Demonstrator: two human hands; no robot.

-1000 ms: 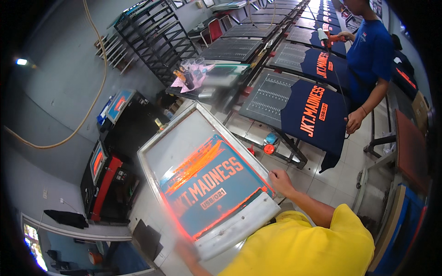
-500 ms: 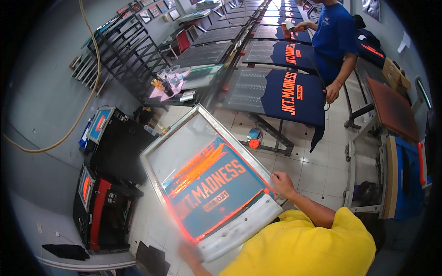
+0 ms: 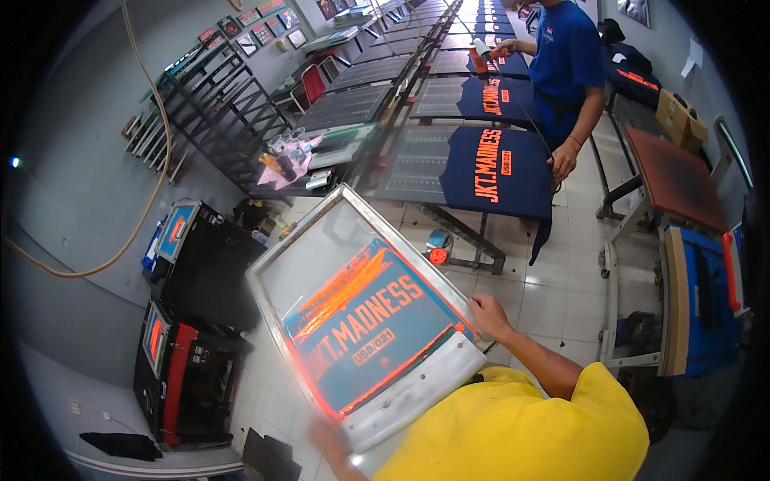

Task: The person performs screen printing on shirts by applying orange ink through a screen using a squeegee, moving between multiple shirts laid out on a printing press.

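A silk-screen printing frame is held tilted in front of my yellow shirt. It has a metal border, a teal stencil with lettering, and wet orange ink smeared in a band across the mesh and along the edges. My right hand grips the frame's right side, fingers curled over the rim. On the lower left edge my left hand holds the frame; it is blurred and its fingertips are hidden. A pale flat bar lies along the frame's near end.
Navy fabric pieces with orange prints lie on a long row of printing boards. A co-worker in blue stands beside them holding a heat gun. A wheeled brown-topped press stands right; black cabinets stand left.
The view has shifted slightly, so the boards and co-worker appear further left. The co-worker's heat gun has moved a little. My hands keep the same hold on the frame.
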